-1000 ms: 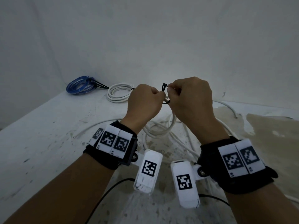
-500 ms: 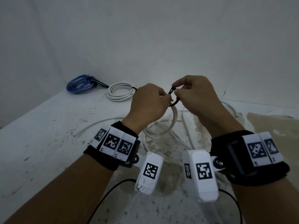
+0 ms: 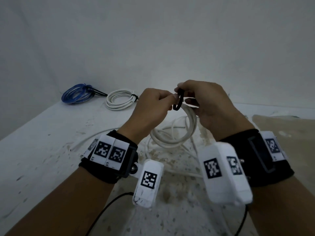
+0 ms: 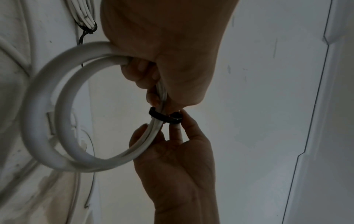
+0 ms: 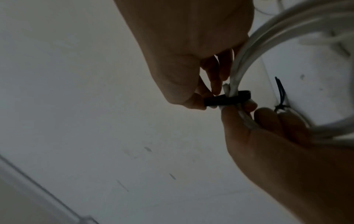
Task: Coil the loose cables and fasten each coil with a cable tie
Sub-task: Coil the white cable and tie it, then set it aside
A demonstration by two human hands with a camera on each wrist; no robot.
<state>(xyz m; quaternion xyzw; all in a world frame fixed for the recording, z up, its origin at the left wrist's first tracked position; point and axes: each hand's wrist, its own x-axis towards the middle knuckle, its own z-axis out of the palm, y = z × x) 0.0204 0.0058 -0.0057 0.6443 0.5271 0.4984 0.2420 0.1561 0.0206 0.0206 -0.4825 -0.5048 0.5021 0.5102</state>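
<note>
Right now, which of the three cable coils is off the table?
The white cable coil gripped by the left hand, black tie looped round it. The blue coil and other white coil lie tied by the wall.

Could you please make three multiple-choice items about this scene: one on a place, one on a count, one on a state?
1. Where does the blue coil lie?
A. in the far left corner of the table
B. under the right wrist
C. in the left hand

2. How many tied coils lie at the back of the table?
A. none
B. two
C. four

3. What is the state of the black cable tie?
A. flat on the table
B. looped round the held white coil
C. cut apart

Key: 1 A, it lies beside the tied white coil. 2 B, one blue, one white. 3 B, both hands hold it there.
</note>
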